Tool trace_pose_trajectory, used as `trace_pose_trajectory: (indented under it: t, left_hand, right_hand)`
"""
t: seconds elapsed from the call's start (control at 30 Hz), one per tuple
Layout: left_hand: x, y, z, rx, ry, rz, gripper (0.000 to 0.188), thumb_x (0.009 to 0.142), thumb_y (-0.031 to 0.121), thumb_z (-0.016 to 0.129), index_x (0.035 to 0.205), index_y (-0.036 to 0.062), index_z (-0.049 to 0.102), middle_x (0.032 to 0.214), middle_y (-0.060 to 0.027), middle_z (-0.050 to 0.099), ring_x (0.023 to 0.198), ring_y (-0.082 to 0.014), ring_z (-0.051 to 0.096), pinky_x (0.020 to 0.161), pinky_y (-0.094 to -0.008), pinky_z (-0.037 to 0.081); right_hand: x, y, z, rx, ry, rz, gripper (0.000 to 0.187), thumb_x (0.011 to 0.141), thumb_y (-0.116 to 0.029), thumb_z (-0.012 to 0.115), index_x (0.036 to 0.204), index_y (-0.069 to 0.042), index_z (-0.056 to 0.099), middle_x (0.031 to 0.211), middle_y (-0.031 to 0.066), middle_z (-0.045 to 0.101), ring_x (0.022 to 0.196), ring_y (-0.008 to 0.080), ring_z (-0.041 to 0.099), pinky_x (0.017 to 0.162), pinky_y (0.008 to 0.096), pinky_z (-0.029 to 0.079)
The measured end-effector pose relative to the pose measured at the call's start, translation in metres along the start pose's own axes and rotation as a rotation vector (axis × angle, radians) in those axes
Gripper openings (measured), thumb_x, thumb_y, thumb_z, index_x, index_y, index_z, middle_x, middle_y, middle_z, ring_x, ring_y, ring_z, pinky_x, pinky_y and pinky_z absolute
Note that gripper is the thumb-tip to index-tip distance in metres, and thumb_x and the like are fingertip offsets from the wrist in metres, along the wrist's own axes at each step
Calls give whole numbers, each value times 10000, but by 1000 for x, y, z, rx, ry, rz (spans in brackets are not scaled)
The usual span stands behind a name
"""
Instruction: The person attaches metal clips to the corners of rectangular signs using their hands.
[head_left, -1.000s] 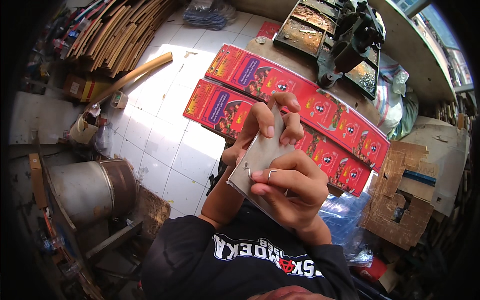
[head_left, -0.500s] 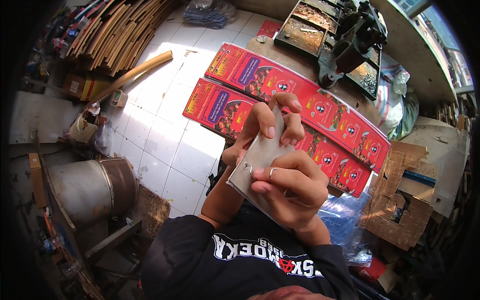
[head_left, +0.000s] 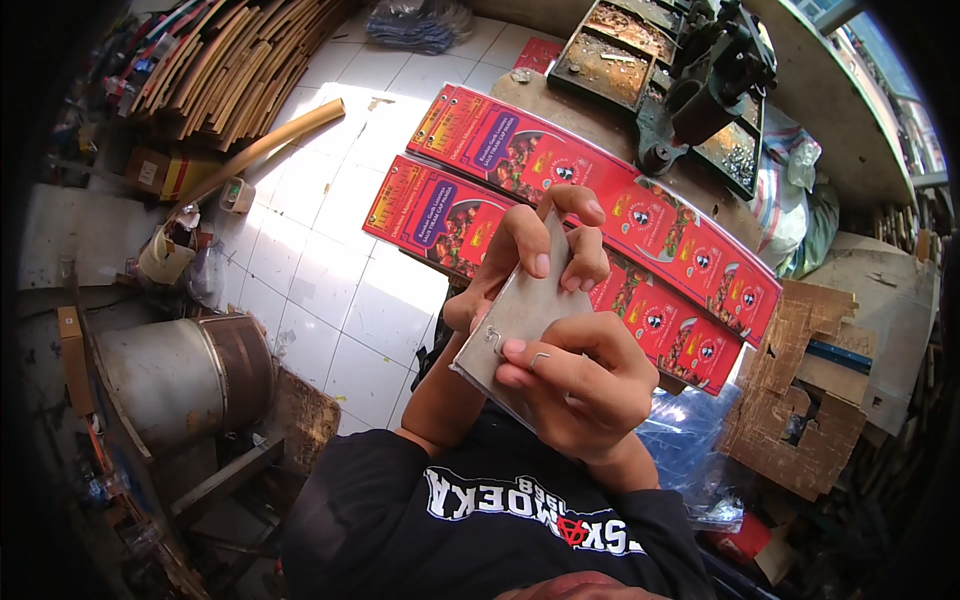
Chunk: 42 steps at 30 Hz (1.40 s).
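Note:
A stiff grey board (head_left: 535, 310) with a thin edge is tilted up in front of my chest. Curled round its upper part, my left hand (head_left: 525, 245) grips it. A small bent wire hook (head_left: 495, 338) sticks out of the board's face near its lower left edge. My right hand (head_left: 590, 375) is closed there, thumb and index finger pinched at the wire. Another curved piece of the metal wire (head_left: 538, 357) shows against the index finger. The fingers hide part of the wire, so I cannot tell whether both pieces are joined.
Red printed panels (head_left: 600, 190) lie on a bench beyond my hands. A dark metal press (head_left: 700, 110) stands beside a compartment tray (head_left: 605, 65) of scraps. Cut brown board (head_left: 800, 400) is at right, a metal drum (head_left: 165, 375) at left, and stacked strips (head_left: 235, 65) far left.
My right fingers have shifted slightly and rolled a little against the board, and the wire by the index finger has turned with them. My left hand and the board have hardly moved.

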<state>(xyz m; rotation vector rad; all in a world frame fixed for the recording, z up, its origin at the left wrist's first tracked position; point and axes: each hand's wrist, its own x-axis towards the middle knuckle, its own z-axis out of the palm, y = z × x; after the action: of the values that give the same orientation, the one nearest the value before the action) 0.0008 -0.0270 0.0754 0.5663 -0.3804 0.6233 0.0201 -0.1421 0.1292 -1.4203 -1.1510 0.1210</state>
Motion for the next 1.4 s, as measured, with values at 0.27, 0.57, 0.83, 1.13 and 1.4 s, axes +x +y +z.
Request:
trace_pose_trajectory:
  t: [0.27, 0.57, 0.83, 1.13, 1.4]
  left_hand:
    - [0, -9, -15, -81, -98, 74, 440, 763, 449, 733, 957, 122, 511, 1306, -178, 391, 812, -172, 467, 729, -349, 361]
    - [0, -13, -20, -110, -130, 98, 467, 751, 463, 752, 963, 122, 515, 1317, -170, 391, 805, -173, 461, 725, -335, 363]
    - [0, -15, -22, -104, -148, 99, 482, 748, 483, 754, 976, 128, 522, 1326, -168, 390, 802, -172, 454, 724, -329, 366]
    - [-2, -15, -21, -95, -126, 96, 506, 760, 512, 741, 1008, 129, 522, 1334, -178, 386, 817, -178, 461, 726, -328, 372]
    - [-1, -16, -25, -111, -118, 94, 498, 724, 488, 760, 979, 128, 531, 1331, -187, 405, 848, -184, 496, 747, -342, 379]
  right_hand:
    - [3, 4, 2, 60, 15, -3, 260, 685, -65, 840, 930, -86, 754, 760, 28, 576, 570, 112, 542, 497, 253, 416]
    - [5, 2, 3, 144, 20, 57, 236, 690, -75, 841, 908, -77, 751, 746, 24, 593, 570, 115, 547, 490, 255, 412]
    - [6, 2, 2, 214, 11, 105, 215, 715, -61, 816, 919, -62, 749, 753, 30, 598, 598, 122, 558, 534, 258, 426]
    - [4, 5, 1, 279, 54, 139, 153, 743, -14, 795, 873, -9, 714, 785, 74, 649, 640, 120, 596, 573, 233, 450]
    - [9, -5, -9, 304, -62, 295, 111, 766, -30, 785, 854, -14, 719, 746, 63, 666, 583, 81, 580, 521, 207, 406]
